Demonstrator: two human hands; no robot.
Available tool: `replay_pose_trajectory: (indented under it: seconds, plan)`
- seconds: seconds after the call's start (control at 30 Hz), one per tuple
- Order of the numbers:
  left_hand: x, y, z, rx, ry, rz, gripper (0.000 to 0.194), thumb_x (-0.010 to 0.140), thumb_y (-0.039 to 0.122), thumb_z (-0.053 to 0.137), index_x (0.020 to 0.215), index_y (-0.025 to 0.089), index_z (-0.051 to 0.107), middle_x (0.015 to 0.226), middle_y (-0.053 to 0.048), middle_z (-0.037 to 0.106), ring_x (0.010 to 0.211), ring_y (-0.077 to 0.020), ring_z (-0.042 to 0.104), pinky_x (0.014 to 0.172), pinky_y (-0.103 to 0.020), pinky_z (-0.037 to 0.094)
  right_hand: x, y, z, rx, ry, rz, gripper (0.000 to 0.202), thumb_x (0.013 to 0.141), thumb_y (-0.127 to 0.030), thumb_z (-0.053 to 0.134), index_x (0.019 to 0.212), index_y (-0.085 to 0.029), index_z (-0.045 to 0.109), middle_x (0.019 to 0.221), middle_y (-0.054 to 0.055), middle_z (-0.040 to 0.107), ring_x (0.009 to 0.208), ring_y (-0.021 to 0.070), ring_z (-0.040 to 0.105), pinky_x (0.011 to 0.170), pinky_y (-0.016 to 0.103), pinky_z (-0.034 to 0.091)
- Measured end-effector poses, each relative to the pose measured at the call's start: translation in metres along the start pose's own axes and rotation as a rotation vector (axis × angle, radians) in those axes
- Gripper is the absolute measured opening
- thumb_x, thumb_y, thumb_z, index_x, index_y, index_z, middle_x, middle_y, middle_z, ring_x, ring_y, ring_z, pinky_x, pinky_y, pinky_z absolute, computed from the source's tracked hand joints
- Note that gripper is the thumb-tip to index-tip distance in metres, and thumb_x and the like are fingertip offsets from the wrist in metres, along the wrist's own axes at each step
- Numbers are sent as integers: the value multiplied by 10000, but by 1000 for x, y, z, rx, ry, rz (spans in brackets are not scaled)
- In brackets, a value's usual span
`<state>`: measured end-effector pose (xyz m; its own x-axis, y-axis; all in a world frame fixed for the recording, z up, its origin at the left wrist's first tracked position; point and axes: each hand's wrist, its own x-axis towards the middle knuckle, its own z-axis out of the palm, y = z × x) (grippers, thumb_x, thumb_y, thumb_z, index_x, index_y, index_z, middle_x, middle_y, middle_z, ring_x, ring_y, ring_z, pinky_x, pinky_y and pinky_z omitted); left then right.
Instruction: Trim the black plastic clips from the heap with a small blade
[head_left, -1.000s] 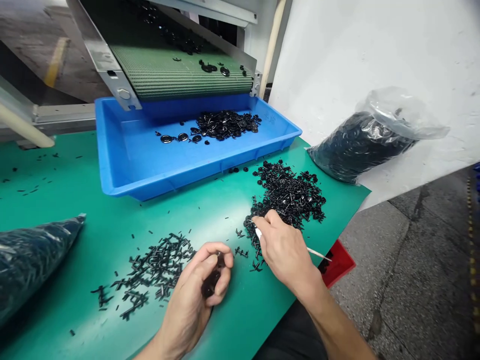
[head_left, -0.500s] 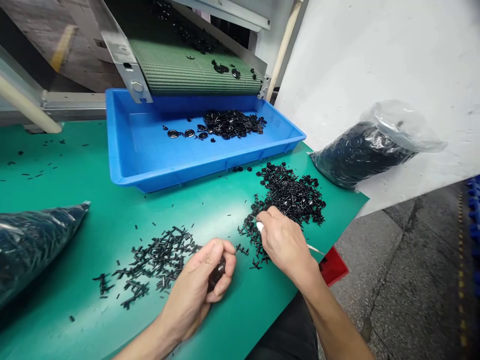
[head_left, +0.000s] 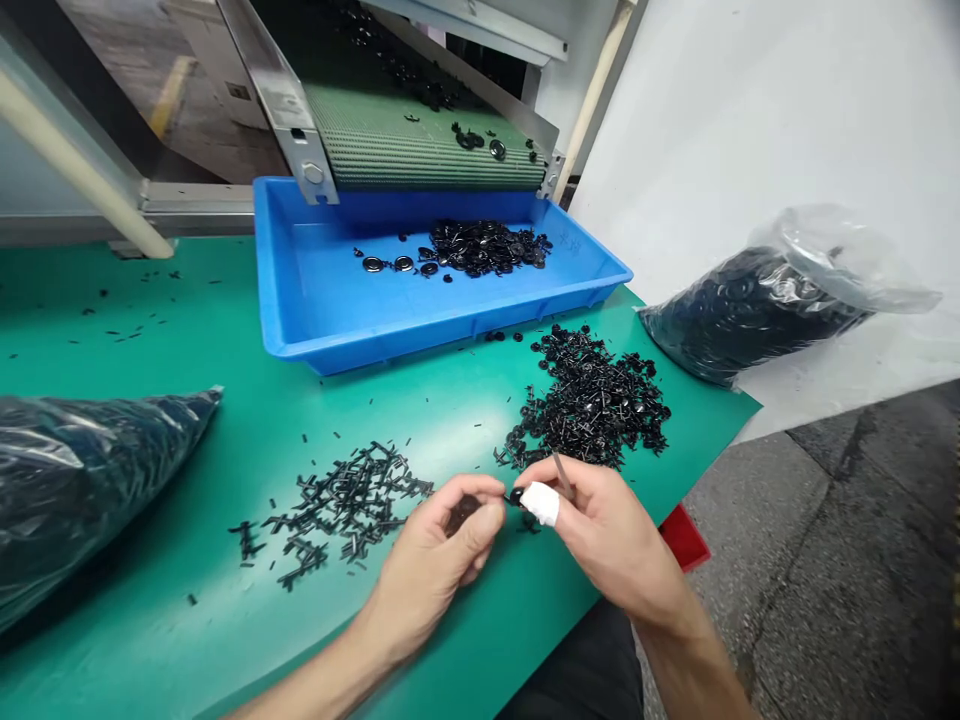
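Note:
My left hand (head_left: 442, 550) is closed, with dark plastic parts (head_left: 461, 512) cupped in its palm. Its thumb and forefinger come together at one side of a small round black plastic part (head_left: 516, 496). From the other side, my right hand (head_left: 611, 535) pinches that part; white tape (head_left: 541, 503) wraps its thumb. A thin, narrow tool (head_left: 562, 474) also sticks up out of the right hand, its kind unclear. Just beyond lies a pile of black round stemmed parts (head_left: 600, 395). Left of my hands, black branched plastic scraps (head_left: 349, 500) are heaped on the green tabletop (head_left: 420, 660).
A blue tray (head_left: 360, 345) with black parts sits under the end of a green conveyor belt (head_left: 420, 160). Filled plastic bags stand at the left (head_left: 90, 480) and right (head_left: 750, 310). A red container (head_left: 686, 540) shows below the table's right edge.
My right hand has drawn back from the pile toward my left hand, now with a round black part in its fingers. Both hands meet at that part. The view has shifted slightly.

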<state>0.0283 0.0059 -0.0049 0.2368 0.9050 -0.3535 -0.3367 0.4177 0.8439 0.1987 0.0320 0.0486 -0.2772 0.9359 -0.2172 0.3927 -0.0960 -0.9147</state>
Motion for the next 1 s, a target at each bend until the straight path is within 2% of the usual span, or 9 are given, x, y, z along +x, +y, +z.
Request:
replay_pose_trajectory:
  seconds: [0.13,0.3,0.4,0.53,0.63,0.7,0.8,0.9,1.0]
  plan:
    - [-1,0,-1,39,4,72,243,780,404,757,950,233,731,793,24,571,514,-57,365,454,-214,277,-7,5,17,187,10,60,127,875,-277,575,926,-199,661,760,-23,609,727,125,541,655,244,420]
    - [-1,-2,-3,144,43,155,200,808,389,728,935,243,776,934,-14,612,535,-62,372,465,-236,276,-6,9,29,207,100,54,77,870,-252,552,886,-199,605,792,-18,620,736,128,560,649,239,436]
    - [-2,-4,-3,148,56,124,236,824,412,707,953,219,751,849,-2,588,535,-71,369,470,-237,275,-10,13,31,49,139,9,91,878,-194,481,861,-204,570,791,-11,614,728,137,577,640,246,446]
    - [-3,-5,-1,133,71,49,336,883,470,613,1055,184,657,588,60,488,503,-92,325,460,-232,240,-23,18,30,-301,194,-199,383,849,-56,340,1130,-205,554,1008,46,643,942,176,612,795,293,465]
    - [-3,-4,1,171,78,84,328,895,460,594,1064,180,623,731,9,617,534,-97,375,474,-237,277,-31,21,31,-544,219,-275,451,876,-41,300,1241,-198,512,973,58,673,840,192,648,695,296,463]
    - [-3,-4,2,208,92,104,328,888,456,598,1065,181,626,831,-20,652,566,-104,413,489,-243,303,-33,22,34,-666,246,-281,353,921,-76,304,1160,-183,542,835,48,682,711,205,650,599,297,432]
    - [-3,-5,1,270,110,96,364,873,469,602,1085,174,639,768,-7,625,568,-114,416,495,-248,312,-32,23,39,-764,259,-292,280,944,-86,300,953,-208,552,728,28,646,653,211,635,575,298,404]
    - [-3,-7,0,299,112,72,399,864,489,600,1101,171,643,652,33,540,550,-119,398,492,-247,304,-29,23,41,-793,253,-309,289,933,-61,295,861,-224,523,781,33,644,701,208,635,615,296,414]
    - [-3,-8,0,320,114,65,401,862,499,595,1094,175,644,606,52,495,546,-122,400,498,-245,309,-28,23,44,-799,276,-335,285,932,-63,298,880,-222,528,807,38,634,706,209,631,617,301,419]
